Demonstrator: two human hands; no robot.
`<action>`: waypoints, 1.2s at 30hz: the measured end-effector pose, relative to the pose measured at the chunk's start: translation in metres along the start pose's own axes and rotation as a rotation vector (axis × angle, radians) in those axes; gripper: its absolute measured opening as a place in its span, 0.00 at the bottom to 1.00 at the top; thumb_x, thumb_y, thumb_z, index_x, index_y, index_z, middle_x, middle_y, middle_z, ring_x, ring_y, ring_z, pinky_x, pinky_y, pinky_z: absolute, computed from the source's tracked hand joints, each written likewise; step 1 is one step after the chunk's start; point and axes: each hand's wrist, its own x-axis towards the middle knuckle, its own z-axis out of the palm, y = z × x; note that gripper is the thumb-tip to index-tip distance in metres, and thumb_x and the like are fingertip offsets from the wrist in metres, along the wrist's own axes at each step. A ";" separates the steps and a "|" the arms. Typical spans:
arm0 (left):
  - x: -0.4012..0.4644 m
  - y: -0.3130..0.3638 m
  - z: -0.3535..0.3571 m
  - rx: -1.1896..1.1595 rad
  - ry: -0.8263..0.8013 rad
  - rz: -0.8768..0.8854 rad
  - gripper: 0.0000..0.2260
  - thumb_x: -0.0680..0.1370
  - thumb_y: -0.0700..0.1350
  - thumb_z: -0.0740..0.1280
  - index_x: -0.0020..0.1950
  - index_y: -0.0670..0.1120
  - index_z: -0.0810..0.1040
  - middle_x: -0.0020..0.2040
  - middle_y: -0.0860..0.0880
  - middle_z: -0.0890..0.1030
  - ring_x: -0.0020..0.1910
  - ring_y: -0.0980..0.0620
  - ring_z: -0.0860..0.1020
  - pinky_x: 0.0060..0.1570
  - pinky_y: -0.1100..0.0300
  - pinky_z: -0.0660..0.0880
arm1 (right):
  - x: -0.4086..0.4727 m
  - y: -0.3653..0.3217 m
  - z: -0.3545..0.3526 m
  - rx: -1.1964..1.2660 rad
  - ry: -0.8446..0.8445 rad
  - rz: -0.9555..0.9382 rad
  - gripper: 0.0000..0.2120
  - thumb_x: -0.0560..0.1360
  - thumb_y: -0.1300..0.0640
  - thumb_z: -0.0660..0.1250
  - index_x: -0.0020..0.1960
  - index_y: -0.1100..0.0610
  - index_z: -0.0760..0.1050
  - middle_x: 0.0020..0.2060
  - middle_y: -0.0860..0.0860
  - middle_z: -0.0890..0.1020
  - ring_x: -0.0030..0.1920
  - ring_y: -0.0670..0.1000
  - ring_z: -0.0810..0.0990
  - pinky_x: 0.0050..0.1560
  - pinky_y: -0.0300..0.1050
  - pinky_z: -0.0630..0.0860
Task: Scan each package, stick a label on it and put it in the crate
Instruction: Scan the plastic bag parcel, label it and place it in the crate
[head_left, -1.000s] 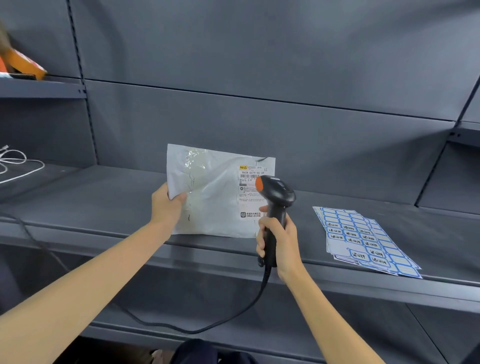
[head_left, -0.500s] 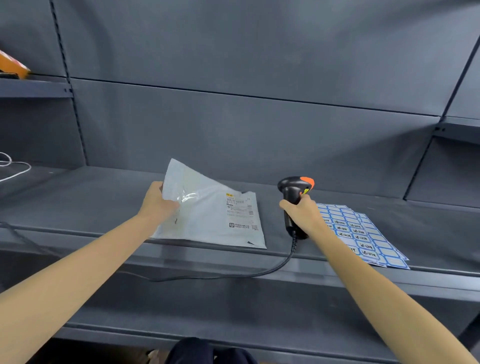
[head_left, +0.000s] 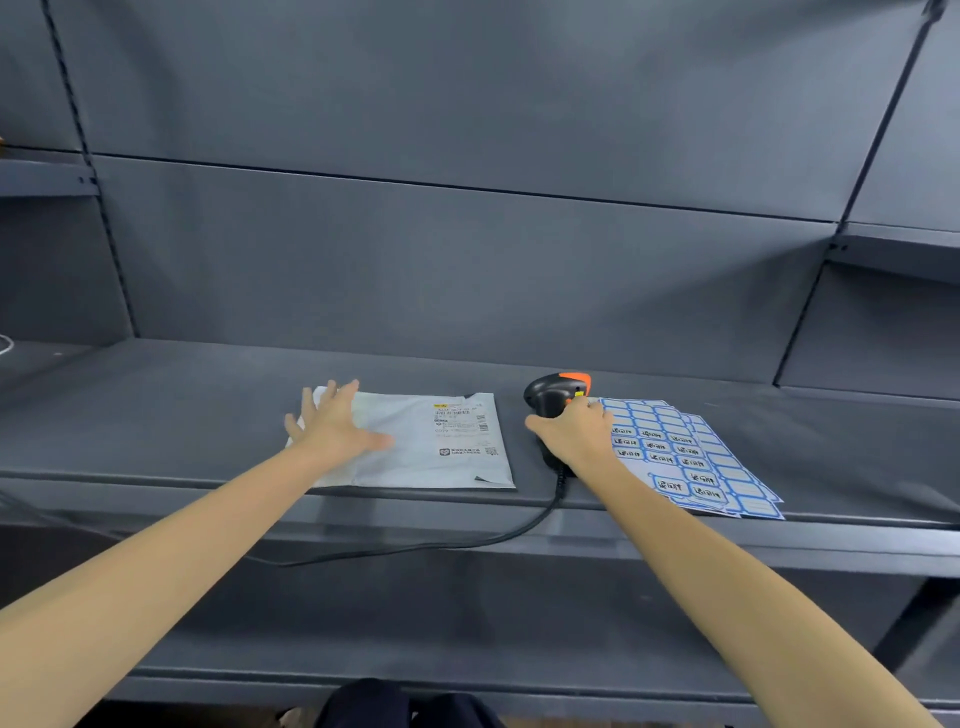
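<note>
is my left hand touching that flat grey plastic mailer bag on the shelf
Touching. The head view shows the left hand laid flat, fingers spread, on the left end of the flat grey plastic mailer bag.

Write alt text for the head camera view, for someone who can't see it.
A person's left hand presses flat on a white package lying on a dark shelf, while the right hand holds a corded scanner standing beside it. Sheets of blue-bordered labels lie to the right of the scanner.
</note>
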 end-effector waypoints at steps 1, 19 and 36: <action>0.001 -0.002 0.004 -0.036 -0.055 0.003 0.40 0.72 0.55 0.73 0.78 0.51 0.54 0.79 0.50 0.52 0.78 0.46 0.41 0.74 0.46 0.44 | 0.000 0.000 0.000 -0.013 -0.001 0.000 0.31 0.72 0.46 0.67 0.65 0.65 0.65 0.64 0.61 0.68 0.67 0.60 0.62 0.62 0.51 0.64; 0.024 -0.030 0.020 -0.176 -0.275 -0.077 0.47 0.47 0.73 0.70 0.65 0.64 0.68 0.75 0.52 0.62 0.74 0.47 0.59 0.72 0.47 0.59 | 0.047 0.073 -0.110 -0.393 -0.344 0.428 0.16 0.78 0.48 0.63 0.56 0.58 0.64 0.46 0.56 0.74 0.50 0.59 0.74 0.59 0.50 0.71; 0.008 -0.022 0.018 -0.279 -0.240 -0.084 0.43 0.48 0.72 0.71 0.62 0.63 0.70 0.73 0.52 0.64 0.73 0.46 0.60 0.72 0.49 0.60 | 0.094 0.115 -0.125 0.221 -0.157 0.459 0.21 0.65 0.64 0.77 0.54 0.69 0.75 0.53 0.60 0.80 0.55 0.60 0.80 0.58 0.62 0.76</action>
